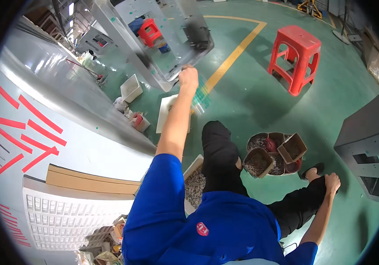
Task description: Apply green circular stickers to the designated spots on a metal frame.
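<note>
My left hand [188, 78], on an outstretched arm, is closed at the lower corner of a large grey metal frame [144, 66]. Through the frame's opening the floor shows, and small green dots mark its faces. Just below that hand is a blurred, see-through thing with green streaks [201, 99]; whether the hand touches it I cannot tell. My right hand [332, 183] is curled closed at my bent right knee, its fingertips hidden. Between my legs and the grey housing on the right stands a cluster of open boxes [256, 164] filled with small parts.
A red plastic stool [294, 57] stands ahead on the right. At the right edge is a dark grey metal housing [366, 141]. White bins [131, 88] sit on the floor at left, beside a long white panel [87, 128] with red strips. Another bin of small parts [194, 185] is by my left leg.
</note>
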Available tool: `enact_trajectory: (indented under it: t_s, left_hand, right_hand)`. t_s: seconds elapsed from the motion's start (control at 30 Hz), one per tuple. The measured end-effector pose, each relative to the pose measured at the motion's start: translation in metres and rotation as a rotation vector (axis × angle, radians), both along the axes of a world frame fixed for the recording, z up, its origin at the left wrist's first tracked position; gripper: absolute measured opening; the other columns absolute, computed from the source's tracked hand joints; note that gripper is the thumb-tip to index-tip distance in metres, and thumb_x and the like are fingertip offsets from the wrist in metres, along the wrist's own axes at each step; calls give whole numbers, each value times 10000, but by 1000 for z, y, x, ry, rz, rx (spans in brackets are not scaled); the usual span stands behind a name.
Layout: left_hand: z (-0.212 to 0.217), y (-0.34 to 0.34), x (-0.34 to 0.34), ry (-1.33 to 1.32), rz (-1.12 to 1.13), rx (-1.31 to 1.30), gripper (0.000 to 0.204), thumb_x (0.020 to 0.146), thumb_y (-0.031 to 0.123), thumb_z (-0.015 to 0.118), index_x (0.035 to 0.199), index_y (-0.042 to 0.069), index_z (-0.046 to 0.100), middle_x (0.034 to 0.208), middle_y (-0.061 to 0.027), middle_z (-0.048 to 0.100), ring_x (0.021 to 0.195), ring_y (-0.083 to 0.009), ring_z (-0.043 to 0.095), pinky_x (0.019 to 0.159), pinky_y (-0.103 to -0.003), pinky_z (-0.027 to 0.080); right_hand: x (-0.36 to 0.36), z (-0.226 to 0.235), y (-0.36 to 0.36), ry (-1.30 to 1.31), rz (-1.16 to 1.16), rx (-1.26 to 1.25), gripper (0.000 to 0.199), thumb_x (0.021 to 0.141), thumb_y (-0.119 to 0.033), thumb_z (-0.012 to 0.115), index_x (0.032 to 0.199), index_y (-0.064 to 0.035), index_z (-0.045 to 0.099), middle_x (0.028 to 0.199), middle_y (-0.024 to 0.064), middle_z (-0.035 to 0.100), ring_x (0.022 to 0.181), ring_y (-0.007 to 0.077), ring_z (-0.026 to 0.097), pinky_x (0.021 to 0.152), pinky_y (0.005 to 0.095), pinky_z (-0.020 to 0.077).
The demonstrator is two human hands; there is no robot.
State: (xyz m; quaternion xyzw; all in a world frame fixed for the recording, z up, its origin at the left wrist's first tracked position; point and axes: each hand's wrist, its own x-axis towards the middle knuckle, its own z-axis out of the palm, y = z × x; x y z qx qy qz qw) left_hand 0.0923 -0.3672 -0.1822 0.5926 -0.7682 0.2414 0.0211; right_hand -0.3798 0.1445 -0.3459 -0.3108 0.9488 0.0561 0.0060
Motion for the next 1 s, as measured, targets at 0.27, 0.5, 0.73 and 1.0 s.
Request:
enact_trajectory:
  t_s: [0.27, 0.5, 0.73, 1.0]
  left_hand:
    - [-18, -1, -13, 140, -141, -205, 173, 814, 93, 510, 922, -10, 597, 861, -166, 650, 682, -254, 673, 579, -322, 549]
    - [-7, 28, 7, 232, -251, -151, 160, 801, 29, 467, 919, -25, 561, 839, -199, 642, 707, -331, 657, 600, -391, 536]
    - [-4, 48, 59, 176, -351, -227, 216, 784, 52, 486, 984, 15, 561, 875, -146, 639, 672, -299, 654, 580, -378, 532]
    - [8, 61, 99, 256, -409, -179, 263, 802, 64, 465, 1027, 55, 601, 956, -137, 645, 796, -320, 637, 681, -414, 513]
  right_hand:
    - [-2, -6, 6, 51, -8, -38, 301, 745, -284, 567, 821, -3, 641, 861, 202, 648, 839, 359, 627, 753, 443, 497]
    - [-3, -9, 10, 63, -20, -69, 306, 736, -298, 565, 845, -22, 642, 864, 192, 647, 836, 357, 625, 752, 438, 499]
    - [-14, -21, 10, 68, -12, -18, 322, 753, -315, 554, 858, -23, 640, 884, 191, 650, 850, 356, 628, 764, 437, 501]
    - [-12, -12, 8, 9, -35, 45, 364, 788, -352, 544, 899, -16, 630, 927, 205, 641, 882, 362, 622, 786, 447, 492]
